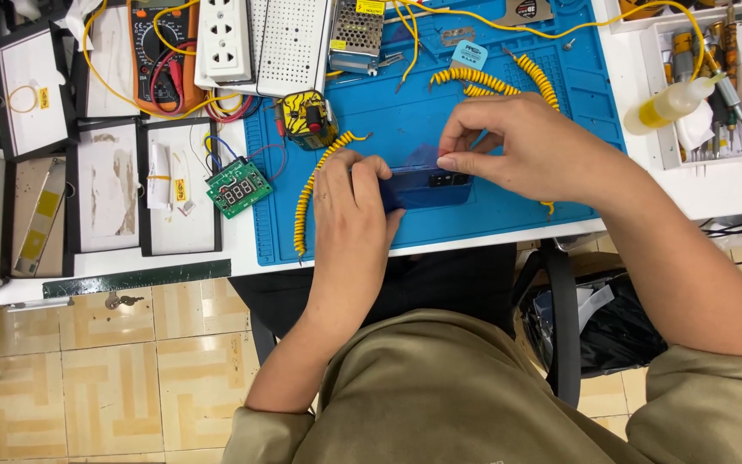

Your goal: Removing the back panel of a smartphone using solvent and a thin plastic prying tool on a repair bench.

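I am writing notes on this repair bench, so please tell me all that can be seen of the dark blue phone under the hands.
The dark blue phone is a flat, glossy slab lying back-up on the blue work mat, near its front edge. A dark camera block sits near its top end, which points to the right in the picture. The left hand covers and steadies its other end; the right hand pinches at its upper edge with the fingertips, near the camera block. Much of it is hidden by the hands.

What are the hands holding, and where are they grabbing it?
A dark blue phone on the blue mat. The left hand grips its left end; the right hand pinches its top edge near the camera end.
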